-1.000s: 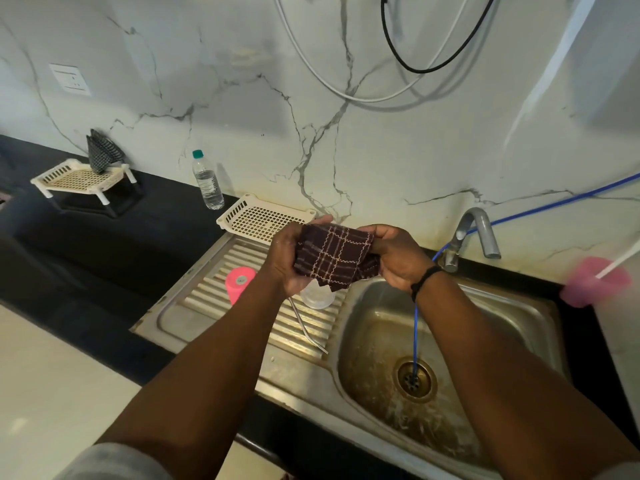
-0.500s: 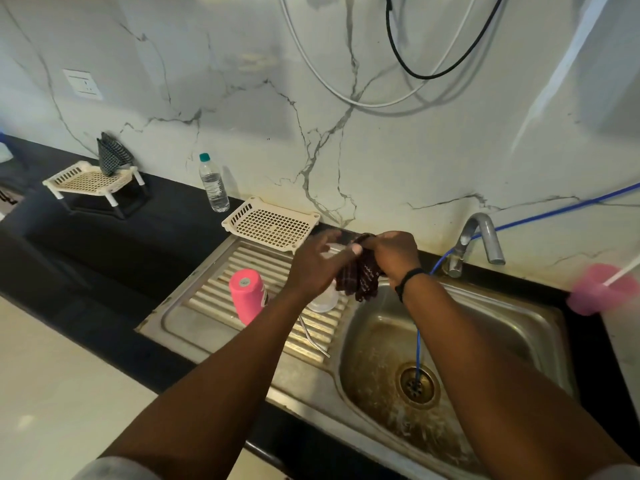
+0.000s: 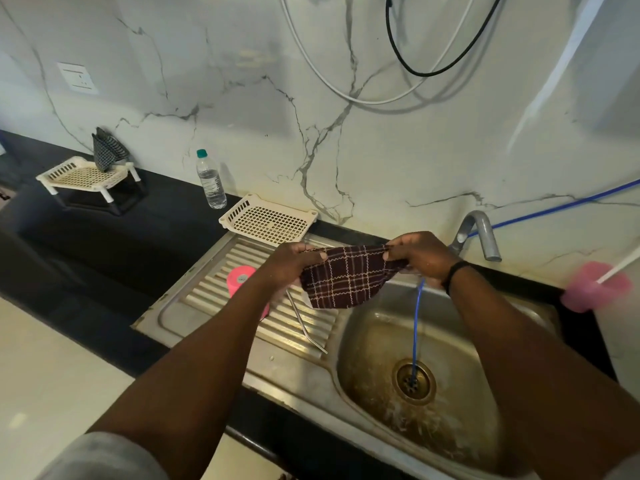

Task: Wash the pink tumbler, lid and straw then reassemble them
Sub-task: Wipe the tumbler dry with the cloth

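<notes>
Your sleeves sit at the lower frame edge, forearms reaching over the counter's front edge. Sink basin (image 3: 374,355) lies below right, a blue tube (image 3: 416,327) running into its drain. Straw (image 3: 304,323) lies on the ribbed drainboard (image 3: 214,292), its bent end near the basin lip. Tumbler (image 3: 239,277) stands upside down on the drainboard, partly behind your left forearm. Lid: cannot tell where. Your left hand (image 3: 294,265) pinches one edge of the cloth (image 3: 343,282); your right hand (image 3: 419,258) grips the other, fingers curled. Cloth hangs spread between them, above the basin's left rim. Behind: tray (image 3: 268,220), tap (image 3: 479,233), bottle (image 3: 211,181) at the wall.
</notes>
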